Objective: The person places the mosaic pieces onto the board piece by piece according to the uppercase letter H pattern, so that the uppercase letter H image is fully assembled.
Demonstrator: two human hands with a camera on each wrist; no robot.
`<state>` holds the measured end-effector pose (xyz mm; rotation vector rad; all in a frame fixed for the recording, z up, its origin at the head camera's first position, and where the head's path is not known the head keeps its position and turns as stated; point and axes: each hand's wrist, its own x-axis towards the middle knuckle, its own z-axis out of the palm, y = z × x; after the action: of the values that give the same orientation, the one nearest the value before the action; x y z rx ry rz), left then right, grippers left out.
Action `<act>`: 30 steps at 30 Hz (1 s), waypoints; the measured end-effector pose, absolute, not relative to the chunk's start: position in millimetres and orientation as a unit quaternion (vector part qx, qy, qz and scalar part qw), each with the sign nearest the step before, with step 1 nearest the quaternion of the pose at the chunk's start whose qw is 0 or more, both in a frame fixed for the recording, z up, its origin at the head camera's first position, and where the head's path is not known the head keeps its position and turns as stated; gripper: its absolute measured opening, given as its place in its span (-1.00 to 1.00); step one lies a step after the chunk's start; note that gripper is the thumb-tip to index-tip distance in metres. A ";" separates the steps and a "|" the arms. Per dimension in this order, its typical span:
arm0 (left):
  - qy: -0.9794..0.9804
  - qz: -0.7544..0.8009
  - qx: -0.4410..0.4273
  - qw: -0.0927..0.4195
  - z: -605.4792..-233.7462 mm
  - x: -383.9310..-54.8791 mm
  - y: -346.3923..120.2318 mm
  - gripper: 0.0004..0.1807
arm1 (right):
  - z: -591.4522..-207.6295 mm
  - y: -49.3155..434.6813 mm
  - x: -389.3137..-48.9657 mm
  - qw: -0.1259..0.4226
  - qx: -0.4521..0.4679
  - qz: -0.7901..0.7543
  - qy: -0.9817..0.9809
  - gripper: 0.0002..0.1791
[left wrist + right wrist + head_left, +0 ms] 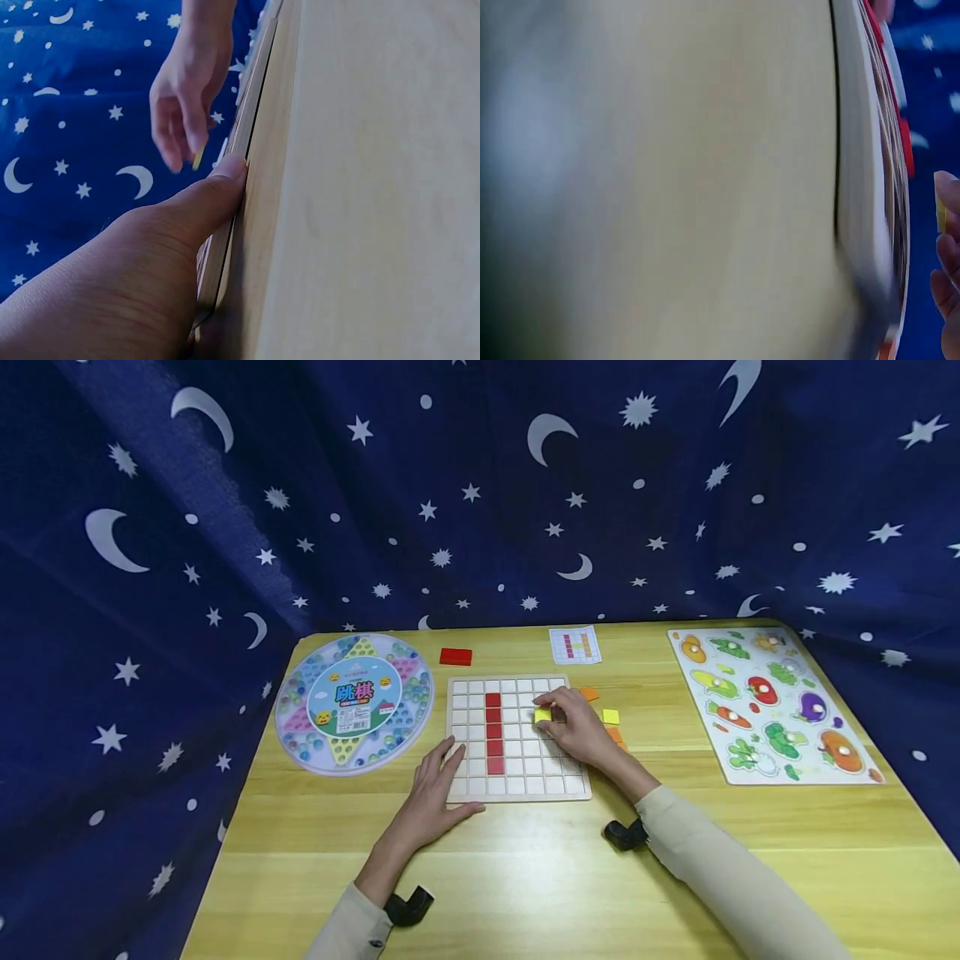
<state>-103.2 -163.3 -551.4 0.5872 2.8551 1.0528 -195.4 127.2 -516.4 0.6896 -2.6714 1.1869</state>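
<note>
A white gridded wooden board (515, 786) lies at the middle of the table, with a column of several red square tiles (493, 732) set in it. My right hand (576, 725) pinches a yellow square tile (542, 715) between thumb and fingers over the board's right part. In the right wrist view the yellow tile (940, 214) is held on edge, apart from the board. My left hand (431, 793) rests at the board's lower left corner, fingers extended along the left side. Its thumb (229, 171) touches the board's front edge in the left wrist view.
Right of the board lie another yellow tile (611, 717) and several orange tiles (589, 693), partly hidden by my right hand. Behind are red tiles (456, 657) and a printed pattern card (575, 645). A round Chinese checkers set (355, 704) stands left, a vegetable puzzle board (776, 706) right.
</note>
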 end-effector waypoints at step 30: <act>0.924 0.333 0.187 0.023 -551.6 -102.4 -164.1 0.05 | -526.4 82.4 -191.3 0.032 0.277 0.387 -0.879 -0.70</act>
<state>-102.4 -164.1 -551.6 0.5803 2.8599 1.0325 -191.3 82.4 -526.4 0.8519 -2.7067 1.1912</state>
